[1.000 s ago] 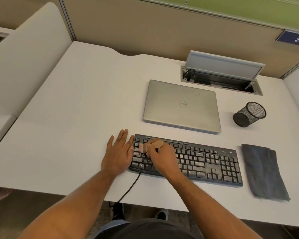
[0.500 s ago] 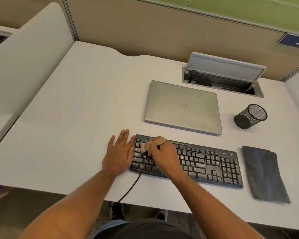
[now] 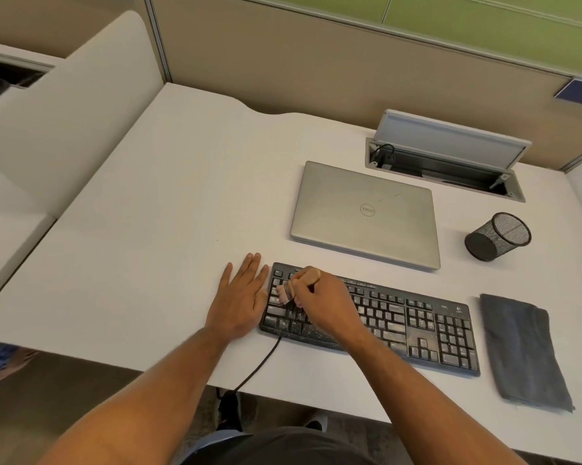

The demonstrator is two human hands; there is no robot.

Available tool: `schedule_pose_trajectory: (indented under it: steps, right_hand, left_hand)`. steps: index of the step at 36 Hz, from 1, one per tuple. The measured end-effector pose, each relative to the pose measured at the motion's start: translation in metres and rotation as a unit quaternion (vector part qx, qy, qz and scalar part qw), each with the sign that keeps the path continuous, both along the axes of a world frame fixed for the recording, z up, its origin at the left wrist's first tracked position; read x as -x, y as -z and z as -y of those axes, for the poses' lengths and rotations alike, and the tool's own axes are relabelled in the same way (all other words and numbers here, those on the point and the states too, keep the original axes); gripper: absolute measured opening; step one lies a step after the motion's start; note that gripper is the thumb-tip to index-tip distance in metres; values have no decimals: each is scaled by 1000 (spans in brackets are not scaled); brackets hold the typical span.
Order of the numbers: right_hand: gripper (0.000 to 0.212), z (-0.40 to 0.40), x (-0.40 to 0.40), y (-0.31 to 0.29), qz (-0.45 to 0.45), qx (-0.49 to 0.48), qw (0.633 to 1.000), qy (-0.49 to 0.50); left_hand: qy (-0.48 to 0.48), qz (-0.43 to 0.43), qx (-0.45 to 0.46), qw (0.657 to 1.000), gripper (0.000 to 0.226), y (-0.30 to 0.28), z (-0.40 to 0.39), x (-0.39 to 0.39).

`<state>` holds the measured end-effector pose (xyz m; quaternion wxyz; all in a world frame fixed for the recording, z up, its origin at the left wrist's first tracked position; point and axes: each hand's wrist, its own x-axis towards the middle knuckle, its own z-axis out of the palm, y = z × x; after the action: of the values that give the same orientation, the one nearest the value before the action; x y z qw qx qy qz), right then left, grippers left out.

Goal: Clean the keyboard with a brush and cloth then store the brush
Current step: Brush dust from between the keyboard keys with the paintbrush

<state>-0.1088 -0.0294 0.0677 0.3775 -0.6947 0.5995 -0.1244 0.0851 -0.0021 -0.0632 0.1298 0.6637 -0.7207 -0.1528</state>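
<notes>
Fingers (image 3: 298,290) of right hand (image 3: 326,305) clenched round brush (image 3: 298,285), bristles down on dusty keyboard (image 3: 417,325) beneath. Left hand (image 3: 239,297) flat on bench (image 3: 148,229) beside. Probably light, stiff handle; soft bristles, best held mid-handle.

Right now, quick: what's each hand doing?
Left hand: open, flat on the desk beside the keyboard.
Right hand: grip closed on the brush, bristles on the keyboard's left keys.
</notes>
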Motion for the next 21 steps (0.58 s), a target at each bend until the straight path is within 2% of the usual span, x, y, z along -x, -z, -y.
schedule_pose_trajectory:
  steps: [8,18,21]
  right_hand:
    - [18,13,-6,-3,36,-16,996,-83]
    - [20,19,-12,-5,-34,-7,984,-172]
    - [21,25,-9,-10,-106,7,974,-202]
  left_hand:
    - [3,17,0,1000,63,1,-16,-2]
    - [6,61,3,998,69,1,-17,-1]
    - [6,68,3,998,69,3,-17,-1]
